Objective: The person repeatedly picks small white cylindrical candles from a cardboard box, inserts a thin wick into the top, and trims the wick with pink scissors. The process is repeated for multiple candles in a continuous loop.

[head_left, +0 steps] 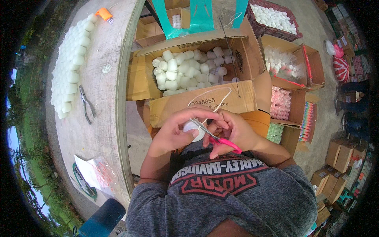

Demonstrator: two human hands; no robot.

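In front of my chest, my left hand (173,128) is curled around a short white candle-like cylinder (189,127), its round end facing up. My right hand (239,130) grips scissors with pink handles (229,144). The metal blades reach leftward across the cylinder, beside a thin white cord (226,96) that loops up over the box flap. Whether the blades touch the cord, I cannot tell. Just beyond my hands stands an open cardboard box (197,100) with many loose white cylinders (189,71) of the same kind.
On the left table (104,134), white cylinders (71,77) stand in rows near pliers (85,104) and an orange-handled tool (104,15). A green chair (197,17) is behind the box. To the right are boxes of pink pieces (280,103), green pieces (275,133) and a filled crate (298,33).
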